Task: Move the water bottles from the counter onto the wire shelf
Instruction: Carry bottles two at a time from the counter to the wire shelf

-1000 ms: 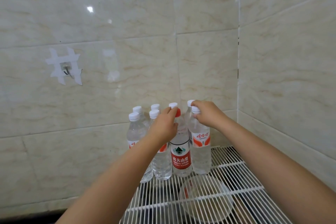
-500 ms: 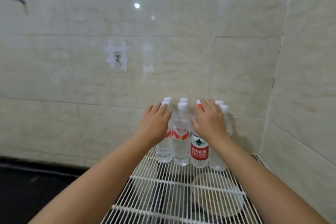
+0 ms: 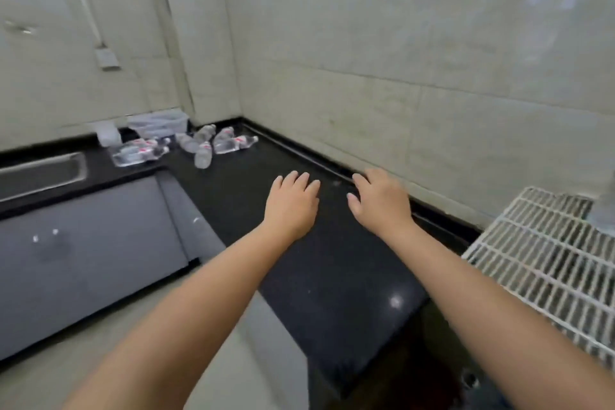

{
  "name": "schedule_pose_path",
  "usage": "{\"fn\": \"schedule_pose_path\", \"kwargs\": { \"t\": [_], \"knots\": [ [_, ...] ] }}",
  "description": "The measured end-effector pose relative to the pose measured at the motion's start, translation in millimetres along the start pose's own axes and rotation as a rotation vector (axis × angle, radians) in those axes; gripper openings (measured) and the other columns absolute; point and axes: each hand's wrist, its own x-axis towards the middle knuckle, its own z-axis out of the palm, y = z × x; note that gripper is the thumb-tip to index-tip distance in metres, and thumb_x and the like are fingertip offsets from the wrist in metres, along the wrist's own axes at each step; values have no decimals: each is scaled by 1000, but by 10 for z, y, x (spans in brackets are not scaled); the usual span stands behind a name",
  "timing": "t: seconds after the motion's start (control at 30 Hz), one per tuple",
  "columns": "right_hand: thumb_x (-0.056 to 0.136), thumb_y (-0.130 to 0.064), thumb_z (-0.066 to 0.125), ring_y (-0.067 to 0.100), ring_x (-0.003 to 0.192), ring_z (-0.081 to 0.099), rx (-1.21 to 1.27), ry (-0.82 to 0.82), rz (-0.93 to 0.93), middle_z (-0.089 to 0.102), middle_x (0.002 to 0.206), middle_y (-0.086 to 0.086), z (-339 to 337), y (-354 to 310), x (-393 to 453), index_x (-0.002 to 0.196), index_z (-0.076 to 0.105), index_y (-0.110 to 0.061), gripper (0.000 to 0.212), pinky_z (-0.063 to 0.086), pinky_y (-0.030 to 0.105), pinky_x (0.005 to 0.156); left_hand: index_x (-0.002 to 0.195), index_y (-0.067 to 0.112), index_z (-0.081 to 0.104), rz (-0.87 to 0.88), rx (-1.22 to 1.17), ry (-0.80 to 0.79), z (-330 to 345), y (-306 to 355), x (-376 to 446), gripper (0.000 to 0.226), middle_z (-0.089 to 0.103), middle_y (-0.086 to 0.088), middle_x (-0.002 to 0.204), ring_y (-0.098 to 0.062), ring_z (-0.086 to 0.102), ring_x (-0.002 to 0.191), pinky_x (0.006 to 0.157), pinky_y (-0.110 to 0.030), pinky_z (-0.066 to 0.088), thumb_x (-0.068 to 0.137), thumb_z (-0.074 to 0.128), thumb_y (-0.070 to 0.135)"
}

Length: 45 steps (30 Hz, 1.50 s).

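Black stone counter (image 3: 332, 276) runs along a pale tiled wall (image 3: 399, 60) to a far corner. At the right edge stands the white wire shelf (image 3: 539, 253), nearest to the camera. Both bare arms reach forward over the counter. The left hand (image 3: 293, 205) and the right hand (image 3: 379, 201) are palm down, fingers loosely spread, holding nothing. Far behind them, in the corner, clear water bottles (image 3: 213, 145) with red-and-white labels lie on their sides, scattered, near a steel sink (image 3: 43, 170).
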Motion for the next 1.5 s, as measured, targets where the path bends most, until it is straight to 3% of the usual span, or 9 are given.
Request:
{"fn": "schedule_pose_path", "kwargs": {
  "t": [0.17, 0.37, 0.6, 0.73, 0.83, 0.9, 1.0, 1.07, 1.5],
  "knots": [
    [85, -21, 57, 38, 103, 56, 137, -73, -11, 62, 107, 21, 696, -1405, 424, 108, 59, 3, 33, 45, 43, 87, 135, 13, 40, -135, 61, -69, 226, -1489, -386, 40, 39, -7, 145, -27, 31, 136, 110, -39, 26, 98, 35, 29],
    [84, -18, 57, 41, 96, 58, 275, -122, -63, 63, 97, 24, 1338, -2872, 865, 97, 60, 6, 27, 45, 44, 80, 133, 10, 41, -233, 55, -199, 529, -2944, -828, 39, 44, -10, 139, -30, 40, 126, 102, -37, 34, 98, 35, 26],
    [88, -25, 52, 34, 109, 53, 248, -328, -130, 60, 113, 19, 2206, -3877, 1241, 109, 57, 0, 33, 42, 40, 89, 129, 12, 45, -392, -16, -360, 1202, -4090, -964, 36, 50, -8, 130, -29, 43, 120, 97, -36, 37, 99, 36, 29],
    [40, -26, 89, 29, 57, 67, 178, -315, -191, 68, 61, 12, 2785, -4186, 1763, 62, 66, -7, 37, 54, 33, 48, 132, 14, 41, -427, -37, -386, 1597, -4669, -624, 38, 45, -6, 135, -27, 38, 126, 101, -35, 34, 99, 34, 30],
    [30, -28, 90, 24, 49, 66, 229, -355, -143, 68, 55, 6, 3309, -4318, 2331, 59, 69, -11, 40, 54, 31, 44, 137, 13, 37, -443, -31, -401, 1817, -5159, -172, 41, 38, -7, 145, -27, 30, 135, 108, -35, 30, 99, 33, 30],
    [39, -27, 89, 26, 55, 67, 211, -399, -152, 68, 60, 8, 3509, -4387, 2722, 62, 69, -8, 36, 55, 35, 49, 139, 11, 35, -465, -32, -448, 1925, -5490, 163, 43, 31, -8, 151, -27, 25, 140, 112, -36, 26, 100, 33, 30],
    [82, -25, 62, 35, 106, 58, 305, -513, -103, 64, 110, 20, 3769, -4440, 3309, 106, 62, 0, 35, 46, 43, 91, 139, 10, 34, -484, -26, -487, 2068, -5949, 638, 44, 28, -10, 153, -28, 22, 142, 114, -37, 24, 100, 33, 30],
    [91, -25, 48, 32, 122, 46, 303, -522, -86, 53, 129, 18, 3968, -4451, 3671, 121, 53, -2, 39, 36, 40, 103, 141, 10, 32, -484, -28, -487, 2170, -6217, 937, 45, 25, -9, 154, -27, 19, 144, 116, -37, 21, 100, 33, 31],
    [86, -22, 55, 37, 107, 55, 241, -411, 156, 63, 112, 17, 5225, -4384, 5782, 111, 59, 0, 34, 46, 41, 87, 143, 11, 29, -156, -54, -455, 3256, -7572, 3195, 47, 26, -8, 153, -26, 19, 143, 117, -38, 17, 101, 32, 31]
  ]
}}
